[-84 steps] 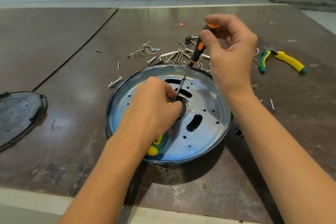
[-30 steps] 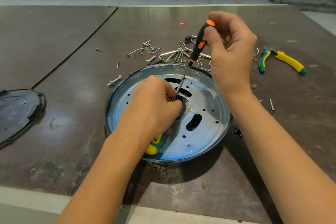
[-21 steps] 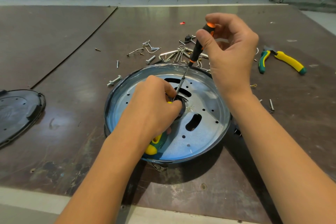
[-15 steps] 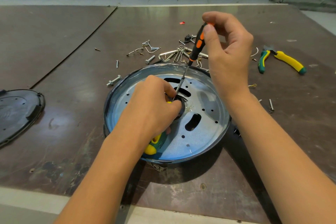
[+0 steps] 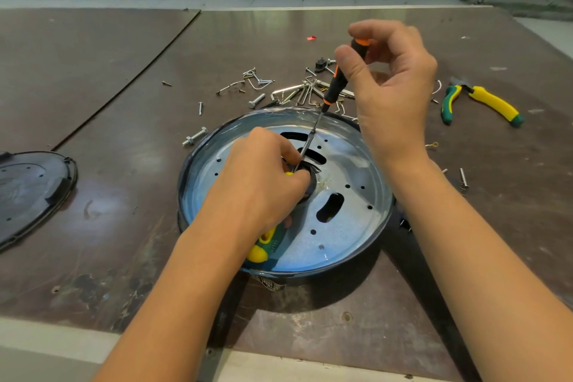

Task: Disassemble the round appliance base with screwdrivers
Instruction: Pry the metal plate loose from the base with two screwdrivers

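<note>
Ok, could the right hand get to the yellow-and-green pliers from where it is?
Probably yes: the pliers lie in the open, right of the right hand, with nothing between. But it grips the orange-and-black screwdriver, so that must go first.

- The right hand (image 5: pixel 393 96) has re-set its pinch on the orange-and-black screwdriver (image 5: pixel 338 80). The thumb (image 5: pixel 350 62) now sits lower on the handle than half a second ago.
- The orange end cap (image 5: pixel 359 41), almost covered a moment ago, now shows again beneath the forefinger (image 5: pixel 372 29).
- The remaining fingers have loosened outward, opening a gap behind the handle.
</note>
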